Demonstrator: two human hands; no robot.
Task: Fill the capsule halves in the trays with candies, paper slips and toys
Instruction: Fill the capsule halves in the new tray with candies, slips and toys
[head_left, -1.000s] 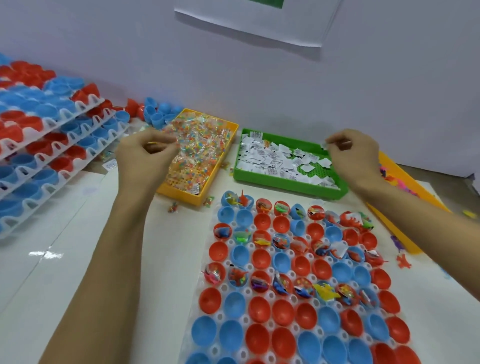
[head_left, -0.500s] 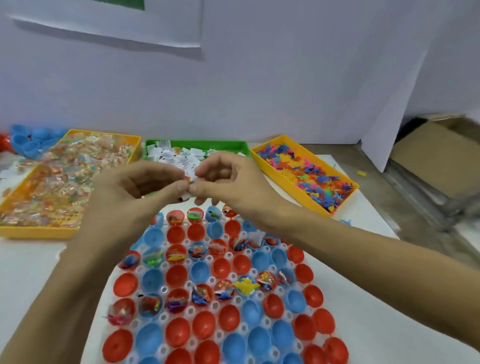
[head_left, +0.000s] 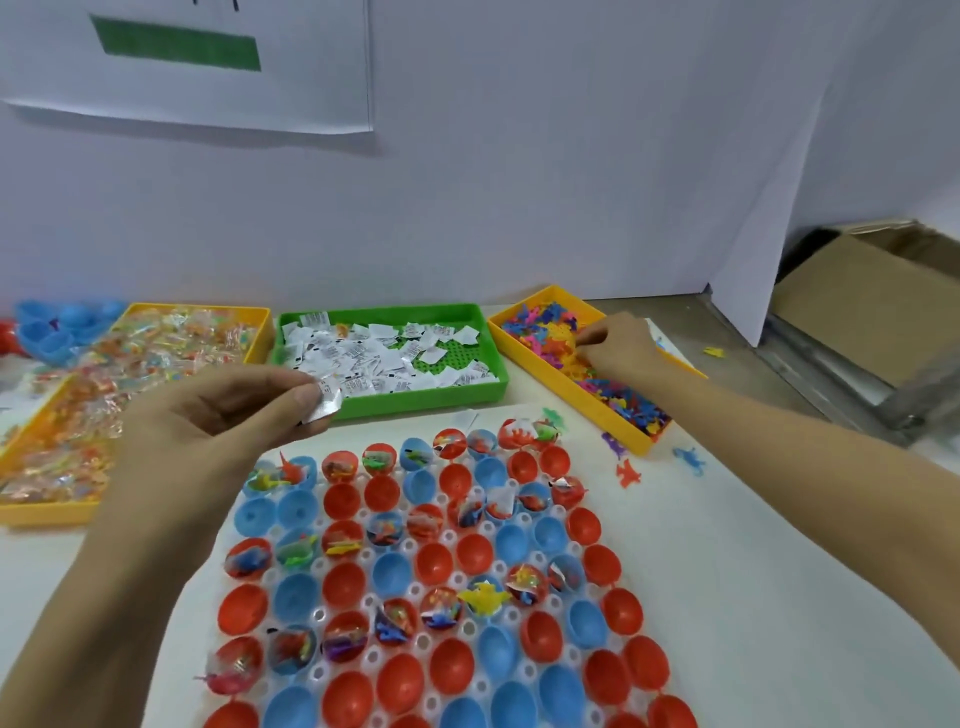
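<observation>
My left hand (head_left: 218, 410) pinches a flimsy paper slip (head_left: 326, 402) by its edge above the capsule tray's (head_left: 395, 613) far-left corner while my right hand (head_left: 615, 351) fingers dig into the toys (head_left: 550, 332), grip unclear.

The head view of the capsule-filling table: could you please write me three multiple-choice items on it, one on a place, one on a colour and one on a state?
1. Where is the right hand?
A. In the yellow toy tray
B. In the green tray
C. On the capsule tray

2. What colour is the tray that holds the paper slips?
A. Yellow
B. Green
C. Blue

3. What is the left hand doing?
A. Lying flat on the table
B. Pinching a paper slip
C. Holding a blue capsule half

Key: 1 A, its fingers reach among the coloured toys; 2 B, the white slips lie in the green tray; 3 B, a white slip sticks out between thumb and fingers.
</observation>
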